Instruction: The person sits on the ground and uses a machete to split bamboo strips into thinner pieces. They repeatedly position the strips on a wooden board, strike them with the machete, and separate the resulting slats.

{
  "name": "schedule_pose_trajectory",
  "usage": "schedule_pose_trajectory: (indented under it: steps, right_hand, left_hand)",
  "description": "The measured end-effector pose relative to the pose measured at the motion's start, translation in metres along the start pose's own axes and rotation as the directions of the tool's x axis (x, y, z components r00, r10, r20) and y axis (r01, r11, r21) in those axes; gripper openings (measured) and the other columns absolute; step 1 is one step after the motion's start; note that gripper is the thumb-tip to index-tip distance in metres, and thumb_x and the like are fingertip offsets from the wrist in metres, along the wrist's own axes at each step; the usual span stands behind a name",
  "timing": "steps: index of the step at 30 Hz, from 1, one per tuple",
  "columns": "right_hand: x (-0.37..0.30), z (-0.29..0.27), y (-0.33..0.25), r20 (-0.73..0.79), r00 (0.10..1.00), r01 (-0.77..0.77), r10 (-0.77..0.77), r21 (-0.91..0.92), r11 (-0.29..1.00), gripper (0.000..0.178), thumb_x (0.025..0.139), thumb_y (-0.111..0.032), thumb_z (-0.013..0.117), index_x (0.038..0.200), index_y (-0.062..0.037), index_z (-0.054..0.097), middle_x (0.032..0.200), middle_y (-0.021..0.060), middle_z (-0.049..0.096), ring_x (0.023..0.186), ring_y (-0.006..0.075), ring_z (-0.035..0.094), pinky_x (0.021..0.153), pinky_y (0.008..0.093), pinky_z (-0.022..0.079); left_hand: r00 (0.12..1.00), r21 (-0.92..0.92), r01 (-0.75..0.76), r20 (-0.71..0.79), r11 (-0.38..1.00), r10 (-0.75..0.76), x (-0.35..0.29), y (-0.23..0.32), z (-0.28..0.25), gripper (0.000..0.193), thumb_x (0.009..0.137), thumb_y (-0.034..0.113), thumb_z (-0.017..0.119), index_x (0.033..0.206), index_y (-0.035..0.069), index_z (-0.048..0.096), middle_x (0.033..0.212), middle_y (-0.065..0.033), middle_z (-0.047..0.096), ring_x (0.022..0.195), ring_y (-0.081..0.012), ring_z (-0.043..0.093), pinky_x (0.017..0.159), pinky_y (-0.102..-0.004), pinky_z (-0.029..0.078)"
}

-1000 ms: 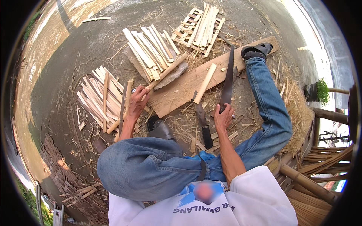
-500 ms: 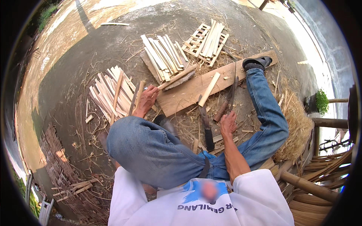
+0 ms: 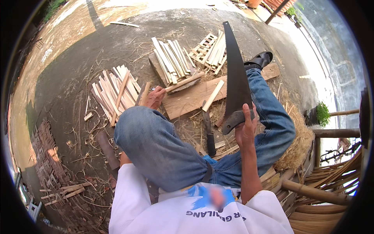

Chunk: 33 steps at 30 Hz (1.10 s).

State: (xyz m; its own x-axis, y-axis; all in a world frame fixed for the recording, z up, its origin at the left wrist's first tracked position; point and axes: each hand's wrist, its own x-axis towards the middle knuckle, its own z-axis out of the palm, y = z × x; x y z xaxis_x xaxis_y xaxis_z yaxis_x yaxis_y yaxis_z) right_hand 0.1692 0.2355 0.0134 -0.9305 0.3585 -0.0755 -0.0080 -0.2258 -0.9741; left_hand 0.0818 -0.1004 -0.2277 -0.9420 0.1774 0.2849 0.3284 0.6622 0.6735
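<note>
My right hand grips the handle of a handsaw. Its long dark blade points up and away from me, with the toothed edge on the left. My left hand is closed at the near end of a round wooden stick, which lies along the edge of a block; the fingertips are partly hidden. Beneath the saw runs a brown plank, with a pale bamboo strip lying across its edge. A knife with a black handle lies on the ground between my legs.
Pale split strips are heaped at the left, and another stack lies on the block ahead. Farther right, more strips rest on a wooden lattice. My right foot is by the plank; shavings pile beside that leg.
My right hand has taken hold of the handsaw and raised it off the ground, blade upward. My left hand stays at the stick's end.
</note>
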Motion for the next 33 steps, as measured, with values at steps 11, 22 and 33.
schedule_pose_trajectory:
  steps: [11, 22, 33]
  right_hand:
    - [-0.033, 0.011, 0.067, 0.413, 0.895, 0.374, -0.166, -0.498, 0.782, 0.018, 0.095, -0.006, 0.065, 0.108, 0.0058, 0.071, 0.086, 0.0081, 0.058, 0.078, 0.0156, 0.057, 0.071, 0.0302, 0.045]
    - [-0.023, 0.018, 0.097, 0.486, 0.873, 0.338, -0.034, -0.555, 0.760, 0.025, 0.093, -0.004, 0.064, 0.115, 0.0031, 0.072, 0.084, 0.0093, 0.058, 0.078, 0.0185, 0.060, 0.071, 0.0325, 0.047]
    - [-0.016, 0.016, 0.122, 0.509, 0.861, 0.319, 0.001, -0.542, 0.778, 0.028, 0.093, -0.004, 0.066, 0.119, -0.0003, 0.072, 0.082, 0.0092, 0.058, 0.076, 0.0187, 0.058, 0.069, 0.0327, 0.046]
  left_hand:
    - [1.000, 0.055, -0.009, 0.013, 0.998, 0.008, -0.001, 0.014, -0.005, 0.014, 0.098, 0.009, 0.060, 0.112, 0.004, 0.063, 0.109, -0.0118, 0.062, 0.102, -0.0340, 0.064, 0.085, -0.0406, 0.052]
    - [0.999, 0.054, 0.034, -0.018, 0.998, -0.033, -0.002, 0.018, 0.000, 0.013, 0.097, 0.006, 0.062, 0.108, 0.002, 0.065, 0.107, -0.0123, 0.063, 0.095, -0.0331, 0.066, 0.084, -0.0419, 0.055]
    - [0.998, 0.164, -0.010, -0.056, 0.986, 0.019, 0.004, 0.025, -0.011, 0.015, 0.098, 0.008, 0.061, 0.112, 0.006, 0.063, 0.103, -0.0096, 0.061, 0.089, -0.0287, 0.067, 0.074, -0.0382, 0.056]
